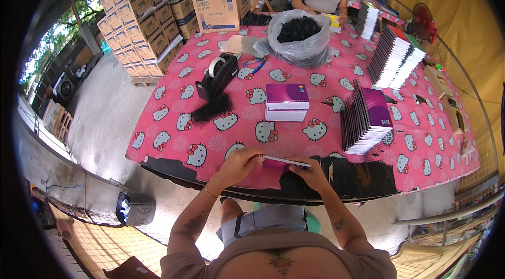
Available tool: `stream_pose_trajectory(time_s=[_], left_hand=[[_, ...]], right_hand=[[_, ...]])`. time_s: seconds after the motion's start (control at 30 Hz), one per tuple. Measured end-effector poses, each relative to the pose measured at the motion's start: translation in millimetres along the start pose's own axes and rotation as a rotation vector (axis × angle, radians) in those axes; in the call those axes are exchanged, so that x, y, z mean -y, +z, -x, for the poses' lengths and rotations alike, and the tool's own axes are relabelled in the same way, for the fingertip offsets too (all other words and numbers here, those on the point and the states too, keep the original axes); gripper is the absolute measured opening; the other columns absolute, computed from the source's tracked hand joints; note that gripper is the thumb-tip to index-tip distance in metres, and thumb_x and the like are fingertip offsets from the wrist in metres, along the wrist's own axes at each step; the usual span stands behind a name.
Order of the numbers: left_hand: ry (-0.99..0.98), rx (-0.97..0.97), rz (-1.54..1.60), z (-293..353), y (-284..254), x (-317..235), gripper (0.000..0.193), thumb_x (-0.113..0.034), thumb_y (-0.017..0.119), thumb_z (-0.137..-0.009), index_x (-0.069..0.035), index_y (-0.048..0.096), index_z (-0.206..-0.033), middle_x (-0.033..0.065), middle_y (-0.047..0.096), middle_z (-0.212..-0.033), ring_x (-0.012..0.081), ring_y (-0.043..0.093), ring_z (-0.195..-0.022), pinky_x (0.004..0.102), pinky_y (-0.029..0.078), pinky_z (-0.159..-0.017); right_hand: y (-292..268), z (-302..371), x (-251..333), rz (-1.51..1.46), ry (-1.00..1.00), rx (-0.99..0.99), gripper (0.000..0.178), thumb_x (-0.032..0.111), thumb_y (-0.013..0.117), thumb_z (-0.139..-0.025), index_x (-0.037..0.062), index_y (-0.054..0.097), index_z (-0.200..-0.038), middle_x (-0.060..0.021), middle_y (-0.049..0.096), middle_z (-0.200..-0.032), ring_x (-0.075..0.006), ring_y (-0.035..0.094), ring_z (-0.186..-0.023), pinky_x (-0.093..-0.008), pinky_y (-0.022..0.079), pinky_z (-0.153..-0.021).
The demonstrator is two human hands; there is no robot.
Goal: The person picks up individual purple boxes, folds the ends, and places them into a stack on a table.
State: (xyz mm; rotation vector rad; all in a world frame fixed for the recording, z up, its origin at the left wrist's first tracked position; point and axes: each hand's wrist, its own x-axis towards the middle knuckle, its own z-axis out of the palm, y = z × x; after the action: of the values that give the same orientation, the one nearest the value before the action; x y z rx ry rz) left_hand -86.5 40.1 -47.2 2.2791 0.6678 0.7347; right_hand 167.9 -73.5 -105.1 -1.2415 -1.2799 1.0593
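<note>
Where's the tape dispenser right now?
In the head view, the black tape dispenser stands left of centre on the pink table cover, just behind the pile of black coils and left of the pens.

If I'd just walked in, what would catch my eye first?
Probably the bright pink tablecloth with its white cartoon cats, spread across the middle. Next, the big translucent plastic bag of black material toward the far side, and the purple-covered notebooks stacked on the right. Closest in, a thin booklet is held near the front edge.
</note>
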Motion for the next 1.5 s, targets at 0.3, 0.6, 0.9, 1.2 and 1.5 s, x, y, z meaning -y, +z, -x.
stream_pose_trajectory(time_s=[0.3,0.6,0.9,1.2,1.5], left_hand=[[0.155,0.075,-0.079,-5,-5,17,0.025,-0.018,0.074,-0.088,-0.007,0.067,-0.11,0.0102,0.061,-0.087,0.0286,0.062,-0.07,0.0358,0.049,-0.063],[0.07,0.14,-0.2,-10,-14,-4,0.033,-0.027,0.07,-0.091,-0.009,0.064,-0.118,0.0131,0.061,-0.1,0.0328,0.065,-0.089,0.0446,0.048,-0.069],[0.192,-0.216,-0.828,23,46,-29,0.048,-0.033,0.066,-0.091,-0.008,0.058,-0.131,0.016,0.056,-0.133,0.033,0.054,-0.124,0.0624,0.02,-0.115],[0.071,0.175,-0.168,-29,-20,-28,0.021,-0.027,0.07,-0.093,-0.014,0.071,-0.109,0.0051,0.071,-0.089,0.0213,0.069,-0.084,0.0592,0.025,-0.115],[0.037,0.188,-0.074,-23,-25,-19,0.018,-0.022,0.07,-0.093,-0.009,0.072,-0.106,0.0076,0.072,-0.096,0.0233,0.068,-0.086,0.0509,0.04,-0.107]], right_hand=[[2,2,7,0.003,-0.008,0.005,0.027,0.006,0.071,-0.092,0.0042,0.071,-0.119,-0.004,0.073,-0.109,-0.0105,0.061,-0.097,-0.0246,0.047,-0.089],[9,6,7,0.021,0.001,-0.059,0.026,0.006,0.071,-0.092,0.0034,0.071,-0.118,-0.0025,0.072,-0.1,-0.0081,0.058,-0.088,-0.0244,0.047,-0.083],[24,7,49,-0.038,-0.006,-0.265,0.024,0.005,0.068,-0.093,-0.0004,0.07,-0.116,-0.0053,0.072,-0.101,-0.0088,0.061,-0.09,-0.0265,0.05,-0.084],[12,8,37,0.097,0.002,-0.104,0.025,0.008,0.07,-0.092,0.0023,0.07,-0.117,-0.0025,0.072,-0.097,-0.0076,0.058,-0.085,-0.0244,0.048,-0.08],[6,7,37,0.028,-0.011,-0.04,0.027,0.007,0.07,-0.093,0.004,0.07,-0.121,-0.001,0.072,-0.102,-0.0076,0.058,-0.089,-0.0236,0.047,-0.083]])
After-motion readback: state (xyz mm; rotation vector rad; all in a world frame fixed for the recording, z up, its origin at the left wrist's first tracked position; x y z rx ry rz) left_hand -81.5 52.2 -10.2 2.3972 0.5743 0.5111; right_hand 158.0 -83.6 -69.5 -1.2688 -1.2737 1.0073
